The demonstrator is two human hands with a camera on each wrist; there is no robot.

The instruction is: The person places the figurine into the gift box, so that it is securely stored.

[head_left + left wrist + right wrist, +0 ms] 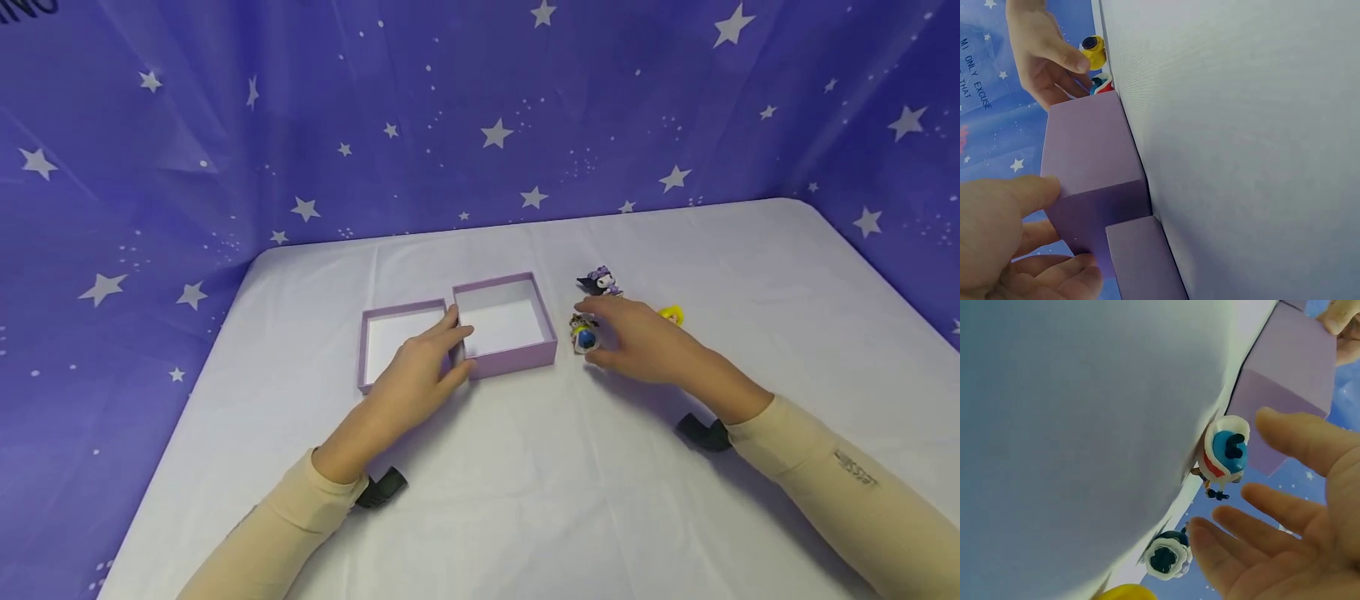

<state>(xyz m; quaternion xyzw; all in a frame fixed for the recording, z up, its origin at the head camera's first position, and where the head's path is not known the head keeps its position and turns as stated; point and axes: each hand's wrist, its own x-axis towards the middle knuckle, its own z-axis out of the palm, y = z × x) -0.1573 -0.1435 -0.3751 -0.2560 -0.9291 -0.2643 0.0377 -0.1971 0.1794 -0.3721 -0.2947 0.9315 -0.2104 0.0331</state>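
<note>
A lilac open box (513,358) with a white inside stands mid-table. My left hand (412,375) holds it at the left front corner, thumb on the outside and a finger over the rim (1050,234). My right hand (637,342) reaches over a small blue, yellow and white figurine (584,336) just right of the box. Thumb and fingers are spread on either side of it, with a gap to the figurine (1227,447) in the right wrist view. It lies with its underside and black feet toward that camera.
A shallower lilac tray-like box (365,350) stands against the box's left side. Behind the right hand lies a black, white and purple figurine (602,283). A yellow figurine (672,315) is partly hidden by that hand. A starry blue curtain (450,108) hangs behind the white-covered table (525,483).
</note>
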